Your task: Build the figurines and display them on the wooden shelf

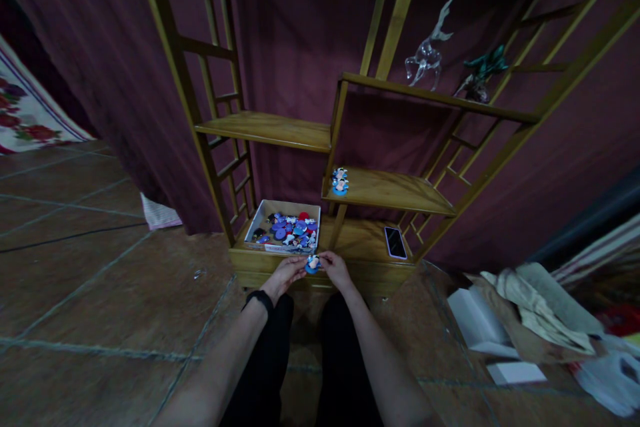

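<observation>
Between my two hands is a small figurine on a round blue base. My left hand grips it from the left, fingers closed at its side. From the right, my right hand pinches its edge with the fingertips. Just beyond the hands, a shallow cardboard box holds many small figurines and purple, blue and red round pieces. Similar figurines with blue bases stand at the left end of the middle shelf.
A phone lies on the low right board of the wooden rack. Higher up stand a clear glass deer and a dark green ornament. White boxes, cloth and a plastic bag lie on the floor at right.
</observation>
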Demonstrator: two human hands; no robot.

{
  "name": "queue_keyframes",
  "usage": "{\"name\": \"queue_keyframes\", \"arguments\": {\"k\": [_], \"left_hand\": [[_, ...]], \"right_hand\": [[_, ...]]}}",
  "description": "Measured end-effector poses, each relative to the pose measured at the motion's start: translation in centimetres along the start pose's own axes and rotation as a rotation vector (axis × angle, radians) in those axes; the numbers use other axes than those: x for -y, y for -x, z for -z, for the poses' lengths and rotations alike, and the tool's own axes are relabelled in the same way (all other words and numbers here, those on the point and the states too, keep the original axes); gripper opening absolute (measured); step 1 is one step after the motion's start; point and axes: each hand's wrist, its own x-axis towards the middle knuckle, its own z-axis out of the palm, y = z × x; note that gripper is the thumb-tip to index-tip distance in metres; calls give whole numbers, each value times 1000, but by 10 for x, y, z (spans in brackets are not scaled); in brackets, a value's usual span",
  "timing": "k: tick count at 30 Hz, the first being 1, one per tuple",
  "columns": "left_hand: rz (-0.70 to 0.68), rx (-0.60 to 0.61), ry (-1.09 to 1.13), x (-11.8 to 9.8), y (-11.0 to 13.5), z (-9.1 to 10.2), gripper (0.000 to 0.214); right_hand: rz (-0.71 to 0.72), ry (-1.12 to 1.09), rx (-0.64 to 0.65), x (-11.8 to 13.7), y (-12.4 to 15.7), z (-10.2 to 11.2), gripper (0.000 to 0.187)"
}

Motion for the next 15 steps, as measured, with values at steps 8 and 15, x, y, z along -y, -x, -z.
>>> {"name": "queue_keyframes", "arguments": {"k": [8, 15], "left_hand": [[34, 14, -29, 4, -3, 1, 18], [73, -21, -19, 4, -4, 0, 15]], "right_hand": [[-21, 22, -38, 2, 0, -1, 22], [-41, -33, 13, 12, 4, -2, 25]]}}
